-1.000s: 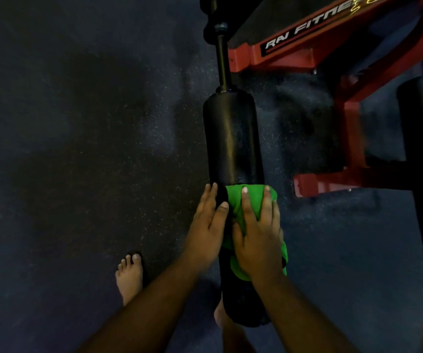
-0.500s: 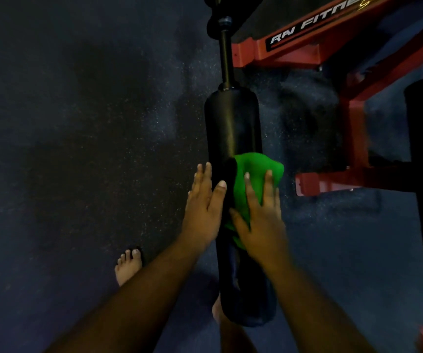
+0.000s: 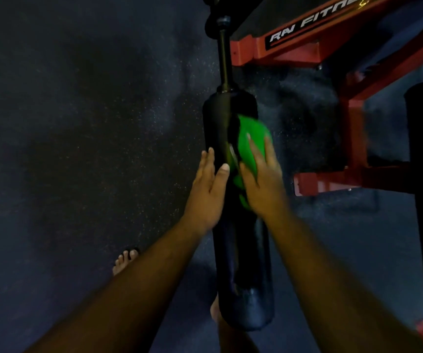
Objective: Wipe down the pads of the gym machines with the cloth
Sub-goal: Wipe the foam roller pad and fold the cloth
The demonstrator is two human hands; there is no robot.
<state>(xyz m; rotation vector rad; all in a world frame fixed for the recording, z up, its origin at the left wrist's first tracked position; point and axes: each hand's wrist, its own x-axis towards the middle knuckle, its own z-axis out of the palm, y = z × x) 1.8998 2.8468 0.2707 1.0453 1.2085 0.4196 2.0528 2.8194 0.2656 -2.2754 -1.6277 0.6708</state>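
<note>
My left hand (image 3: 209, 192) lies flat on the pad (image 3: 230, 154) to keep it from turning — my right hand (image 3: 262, 184) presses the cloth (image 3: 249, 138) flat on its top part to rub it clean.

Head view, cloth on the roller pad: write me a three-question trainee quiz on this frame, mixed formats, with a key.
1. True or false: the green cloth lies under the left hand.
2. Multiple choice: what does the right hand press the cloth against? A. the red frame B. the black roller pad C. the floor
3. Fill in: the left hand rests with straight fingers on the ____ side of the roller pad, as the person sees it.

Key
1. False: the cloth is under the right hand; the left hand touches bare pad.
2. B
3. left
</note>
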